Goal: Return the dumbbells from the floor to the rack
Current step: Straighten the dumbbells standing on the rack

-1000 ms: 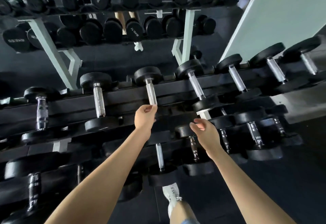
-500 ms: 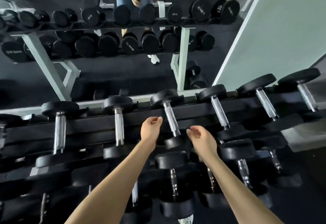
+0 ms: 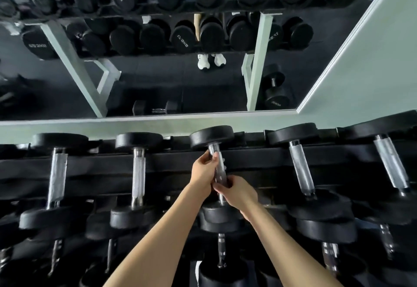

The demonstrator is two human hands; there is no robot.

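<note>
1. Both hands have closed in since half a second ago. Then they hung loose on either side of the handle; now the left grip point(image 3: 203, 171) and the right grip point(image 3: 237, 193) wrap the chrome handle of one dumbbell point(image 3: 211, 136), left above right, touching each other.
2. That dumbbell lies on the top tier of the rack point(image 3: 97, 167), with its near head under the right wrist.
3. A left neighbour point(image 3: 138, 173) and a right neighbour point(image 3: 301, 169) lie just beside it, apart from the hands.
4. Behind, a mirror point(image 3: 158, 79) reflects loaded shelves, white shoes point(image 3: 211, 61) and a small dumbbell point(image 3: 155, 109) on the floor point(image 3: 169, 72).
5. Reversed writing on the reflected heads reads "7.5KG", "8KG" and "17.5KG".
</note>
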